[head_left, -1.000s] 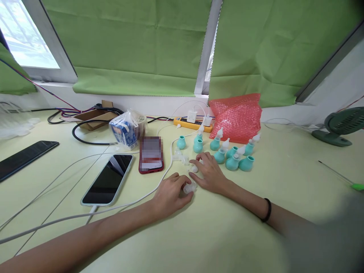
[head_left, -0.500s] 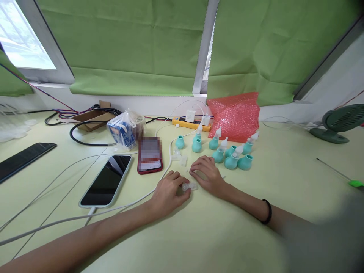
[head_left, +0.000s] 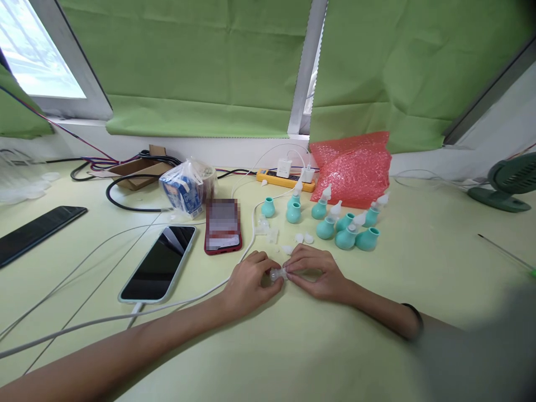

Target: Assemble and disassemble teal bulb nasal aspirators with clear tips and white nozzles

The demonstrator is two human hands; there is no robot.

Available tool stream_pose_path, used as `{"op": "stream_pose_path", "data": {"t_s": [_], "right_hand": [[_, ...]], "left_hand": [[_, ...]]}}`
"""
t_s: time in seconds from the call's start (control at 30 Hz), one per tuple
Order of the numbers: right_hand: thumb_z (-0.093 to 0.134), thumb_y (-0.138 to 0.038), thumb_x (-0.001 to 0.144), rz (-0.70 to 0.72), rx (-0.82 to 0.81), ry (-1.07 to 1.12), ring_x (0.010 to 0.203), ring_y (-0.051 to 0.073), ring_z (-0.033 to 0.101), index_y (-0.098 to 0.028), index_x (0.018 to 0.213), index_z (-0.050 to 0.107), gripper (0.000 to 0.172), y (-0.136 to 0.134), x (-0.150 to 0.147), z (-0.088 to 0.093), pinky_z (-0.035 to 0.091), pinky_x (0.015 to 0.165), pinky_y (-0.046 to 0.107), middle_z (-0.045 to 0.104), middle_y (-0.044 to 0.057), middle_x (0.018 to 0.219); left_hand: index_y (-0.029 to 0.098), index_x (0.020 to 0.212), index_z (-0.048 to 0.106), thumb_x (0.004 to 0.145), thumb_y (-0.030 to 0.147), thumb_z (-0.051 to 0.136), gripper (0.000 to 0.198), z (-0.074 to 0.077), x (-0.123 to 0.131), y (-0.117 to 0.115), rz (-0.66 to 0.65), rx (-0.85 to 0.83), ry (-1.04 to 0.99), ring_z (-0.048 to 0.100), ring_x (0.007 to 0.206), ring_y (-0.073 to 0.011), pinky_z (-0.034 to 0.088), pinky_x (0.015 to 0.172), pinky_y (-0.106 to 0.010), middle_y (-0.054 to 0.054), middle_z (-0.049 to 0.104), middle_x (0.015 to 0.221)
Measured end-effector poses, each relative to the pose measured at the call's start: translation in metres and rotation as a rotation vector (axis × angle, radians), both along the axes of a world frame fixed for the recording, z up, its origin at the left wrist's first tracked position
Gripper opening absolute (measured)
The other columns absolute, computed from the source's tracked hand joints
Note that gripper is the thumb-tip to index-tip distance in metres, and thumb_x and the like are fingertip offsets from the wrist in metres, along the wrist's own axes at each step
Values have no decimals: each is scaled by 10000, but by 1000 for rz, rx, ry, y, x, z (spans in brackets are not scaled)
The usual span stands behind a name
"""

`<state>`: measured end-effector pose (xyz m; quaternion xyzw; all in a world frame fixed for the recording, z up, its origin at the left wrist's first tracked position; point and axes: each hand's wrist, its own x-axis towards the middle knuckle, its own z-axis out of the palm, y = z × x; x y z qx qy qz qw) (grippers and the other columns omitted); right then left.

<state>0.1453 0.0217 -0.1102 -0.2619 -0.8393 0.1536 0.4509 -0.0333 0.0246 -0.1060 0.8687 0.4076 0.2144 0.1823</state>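
Between thumb and fingers my left hand [head_left: 253, 282] grips a small clear plastic piece [head_left: 276, 274], low over the table. My right hand [head_left: 316, 273] pinches at the right end of that piece; whether its fingertips hold a separate small part is hidden. Just beyond the hands lie small white translucent caps [head_left: 309, 238] and more clear plastic pieces [head_left: 272, 235]. Behind my right hand stand several teal rubber bulbs [head_left: 345, 239], some topped with a clear pointed nozzle [head_left: 335, 210], others with a bare open neck.
Left of the hands lie a white-edged phone [head_left: 159, 265] on a charging cable and a red-cased phone [head_left: 223, 226]. Further back are a plastic-bagged blue box [head_left: 182, 192], a yellow power strip [head_left: 278, 180] and red bubble wrap [head_left: 352, 170]. A green fan [head_left: 502, 184] stands at right.
My right hand has moved from the small white caps to the end of the clear piece and closed there. The caps it covered now show. The left hand keeps its grip.
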Motion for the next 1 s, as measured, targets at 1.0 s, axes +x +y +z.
{"op": "stream_pose_path", "data": {"t_s": [1.0], "right_hand": [[558,-111,683,-53,213,-211,696,142,511,-185,829,560,163,2,2,-6,464,607,293,617,44,759]], "left_hand": [[177,773,583,778,295,432,191,2,0,0,-34,46,4,481,710,-158,376,596,-238,-30,498,705]]}}
